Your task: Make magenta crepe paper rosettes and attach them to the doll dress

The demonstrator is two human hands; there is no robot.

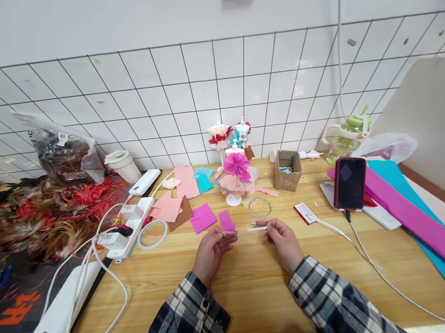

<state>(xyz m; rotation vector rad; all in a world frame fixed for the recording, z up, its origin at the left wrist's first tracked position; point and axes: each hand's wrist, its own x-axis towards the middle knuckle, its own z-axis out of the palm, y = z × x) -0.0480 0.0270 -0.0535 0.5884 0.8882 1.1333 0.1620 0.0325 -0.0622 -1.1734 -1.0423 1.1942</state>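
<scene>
My left hand (214, 248) is above the wooden table, its fingers pinched on a small magenta paper piece (226, 221). In my right hand (283, 239) is a thin white strip (256, 228), pointing left between thumb and fingers. A gap separates the two hands. Just beyond them lie a larger magenta paper (203, 219) and a metal ring (260, 208). Farther back stands a small dress form (236, 173) with a magenta paper fan on its front and a peach skirt. Two more dressed forms, one red and cream (219, 136), one blue (242, 131), stand behind it.
Left on the table (260, 300) are peach papers (167, 208), a tape roll (153, 234) and a power strip (129, 232) with loose cables. A cardboard box (287, 170) stands behind; a phone (350, 183) and long coloured sheets (431, 224) are at right.
</scene>
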